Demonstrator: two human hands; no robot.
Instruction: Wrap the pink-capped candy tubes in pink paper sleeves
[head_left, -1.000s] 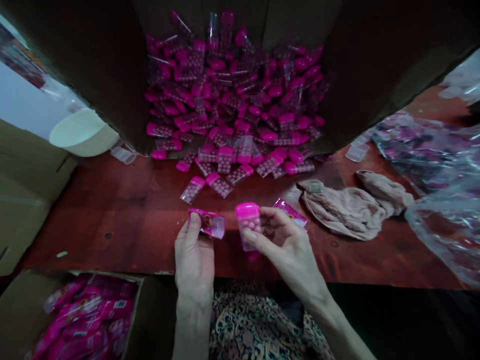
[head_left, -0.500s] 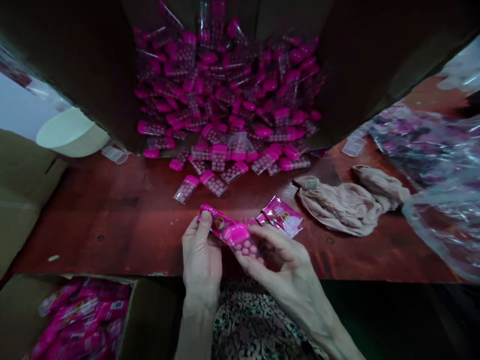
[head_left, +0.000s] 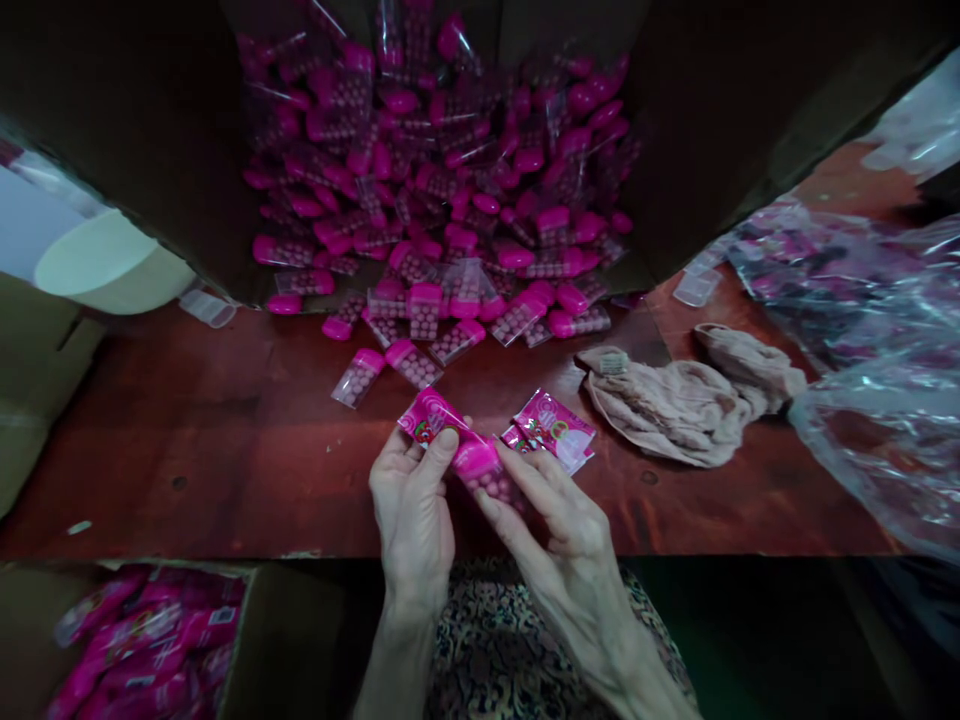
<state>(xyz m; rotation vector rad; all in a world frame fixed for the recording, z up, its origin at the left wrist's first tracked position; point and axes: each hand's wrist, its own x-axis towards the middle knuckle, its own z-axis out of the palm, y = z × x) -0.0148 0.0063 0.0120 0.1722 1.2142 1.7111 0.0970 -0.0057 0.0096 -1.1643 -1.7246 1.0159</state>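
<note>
Left hand (head_left: pixel 414 500) grips blurry-lettered pink wrapper (head_left: pixel 430 414); right hand (head_left: pixel 566 535) holds container (head_left: pixel 478 459).

the carton (head_left: pixel 720 110) runs off the top, and print on the wrapper (head_left: pixel 429 412) blurs.

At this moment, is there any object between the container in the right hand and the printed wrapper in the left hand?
No, nothing visible: the container meets or overlaps the printed wrapper, which the left hand holds. The loose packets lie beyond the right hand, off to the side.

Left hand (head_left: pixel 414 505), right hand (head_left: pixel 561 525), both pinched
</note>
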